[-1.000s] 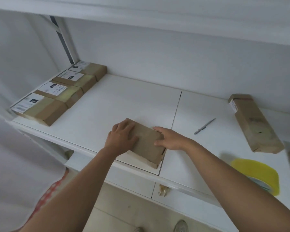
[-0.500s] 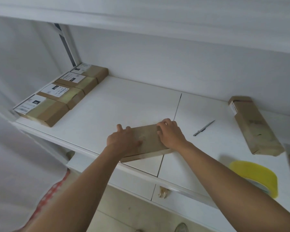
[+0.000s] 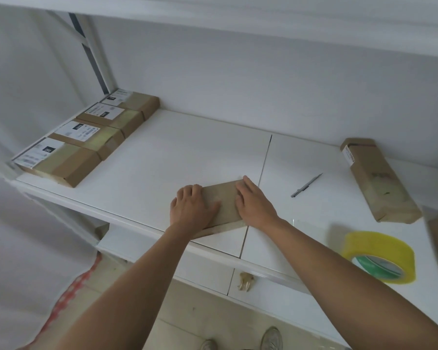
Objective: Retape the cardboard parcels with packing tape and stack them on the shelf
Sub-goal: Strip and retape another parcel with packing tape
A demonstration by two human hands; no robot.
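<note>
Both hands barely shifted vs half a sec ago, parcel (image 3: 223,205) keeps the same angle at the shelf (image 3: 187,152) front edge. Left hand (image 3: 191,210) lies flat on the parcel's left end, fingers fairly straight. Right hand (image 3: 254,203) lies on its right end, fingers over the far edge; can't tell if they curl round it. Hands apart w/ bare cardboard between. Right of right hand: pen (image 3: 306,186), then a long parcel (image 3: 374,180) further right. Tape roll (image 3: 379,256), yellow, sits right of the right forearm. Far left of left hand: row of 4 labelled parcels (image 3: 91,140) side by side, touching.
</note>
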